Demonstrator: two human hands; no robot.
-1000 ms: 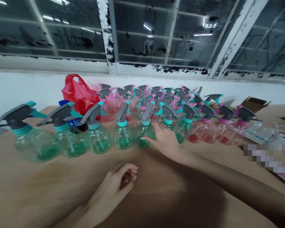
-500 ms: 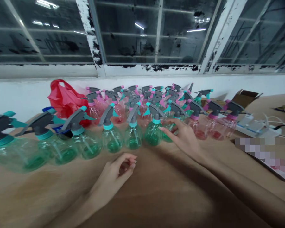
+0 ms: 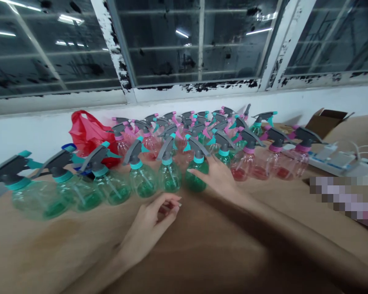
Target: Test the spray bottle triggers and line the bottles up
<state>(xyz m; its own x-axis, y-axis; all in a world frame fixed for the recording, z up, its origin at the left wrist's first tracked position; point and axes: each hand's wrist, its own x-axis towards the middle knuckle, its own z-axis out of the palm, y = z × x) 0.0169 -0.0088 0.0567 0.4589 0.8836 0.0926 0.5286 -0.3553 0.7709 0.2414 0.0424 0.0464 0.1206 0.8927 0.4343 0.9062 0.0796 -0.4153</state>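
My right hand point(image 3: 219, 177) is at a round green spray bottle point(image 3: 197, 178) with a turquoise collar and grey trigger head. Its thumb lies across the bottle's front and its fingers reach behind, partly hidden. Just in front of the row, my left hand point(image 3: 158, 220) hovers with loosely curled fingers; a small gap separates thumb and fingertips, and nothing shows between them. The closest bottle to it is another green spray bottle point(image 3: 169, 175), standing upright. Further green bottles point(image 3: 115, 188) continue leftward, each with a little tinted look at its base.
Pink spray bottles point(image 3: 247, 165) stand right of my right hand, with several more crowded behind. A red plastic bag point(image 3: 90, 132) sits at back left. On the right are an open cardboard box point(image 3: 325, 122), a white power strip point(image 3: 334, 161) with cables, and a blurred-out flat item point(image 3: 343, 198).
My right hand has moved left, from the neighbouring green bottle to around this one. My left hand keeps nearly the same pose. The view has shifted slightly.
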